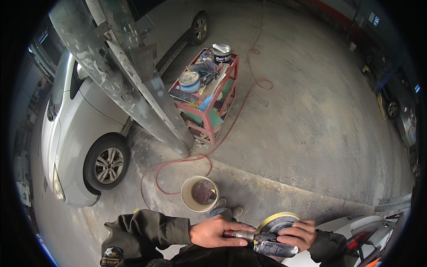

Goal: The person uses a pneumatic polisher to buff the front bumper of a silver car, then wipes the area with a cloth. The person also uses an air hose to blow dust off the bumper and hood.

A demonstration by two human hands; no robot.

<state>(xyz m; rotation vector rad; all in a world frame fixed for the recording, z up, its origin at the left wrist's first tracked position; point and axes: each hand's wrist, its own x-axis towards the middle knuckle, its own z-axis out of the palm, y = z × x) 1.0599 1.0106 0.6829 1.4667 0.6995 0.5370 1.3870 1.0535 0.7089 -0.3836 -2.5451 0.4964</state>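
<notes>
Close to my body, my right hand grips a pneumatic disc sander, its round pad with a yellow rim tilted up and facing away. My left hand has thumb and fingers along both sides of a metal air-hose coupler with a red band, in line with the sander's inlet. Whether the coupler is fully seated cannot be made out. Beyond my hands, a cream bucket on the floor holds a dark wet cloth and water.
A red air hose loops over the concrete floor. Past the bucket stand a steel lift post and a red cart loaded with tins and sanding tools. A silver car is on the left; a white car body lies close at right.
</notes>
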